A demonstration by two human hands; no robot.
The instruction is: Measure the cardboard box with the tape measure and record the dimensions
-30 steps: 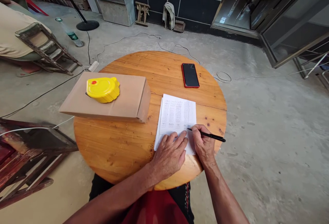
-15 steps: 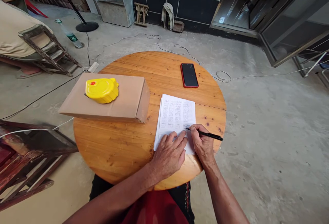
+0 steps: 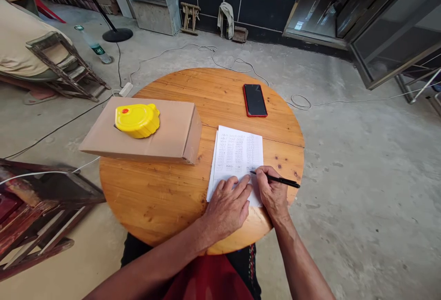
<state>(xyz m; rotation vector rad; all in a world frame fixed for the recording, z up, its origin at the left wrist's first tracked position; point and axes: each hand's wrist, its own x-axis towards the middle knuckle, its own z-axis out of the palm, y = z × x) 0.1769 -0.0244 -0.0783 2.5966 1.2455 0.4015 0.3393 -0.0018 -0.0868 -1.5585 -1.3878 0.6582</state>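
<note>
White sheets of paper (image 3: 237,148) lie on the round wooden table (image 3: 155,203), the top one covered in columns of handwriting. My left hand (image 3: 229,203) rests flat on the lower part of the sheets, fingers stretched out over them. In my right hand (image 3: 274,192) is a black pen (image 3: 284,181), pinched between thumb and fingers. Its tip meets the paper at the right column, just beside my left fingertips, and its other end points right.
A brown cardboard box (image 3: 158,127) carries a yellow tape measure case (image 3: 138,120) on the table's left. A phone in a red case (image 3: 255,100) lies toward the back. Around the table are a wooden chair (image 3: 37,212), cables and a plastic bottle (image 3: 99,53) on the floor.
The whole view has shifted very slightly. Both hands and the pen keep nearly the same place on the paper.
</note>
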